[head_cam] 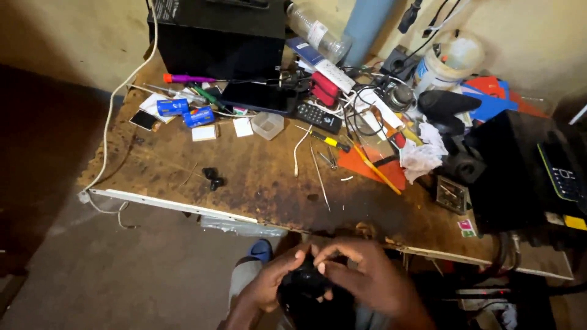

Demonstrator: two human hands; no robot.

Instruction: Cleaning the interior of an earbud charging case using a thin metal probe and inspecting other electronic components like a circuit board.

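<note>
Both hands are gripping a small black object below the surface's near edge.

Left hand [269, 282] and right hand [367, 278] are closing their fingers around the small black object [306, 282], held over the person's lap; two small black pieces [213, 178] are lying apart on the worn wooden surface [257, 177], well beyond the hands.

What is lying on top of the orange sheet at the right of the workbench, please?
On the orange sheet lie a yellow pencil-like stick and, at its right edge, crumpled white paper. The cable tangle covers its far end, so anything there is hidden.
</note>
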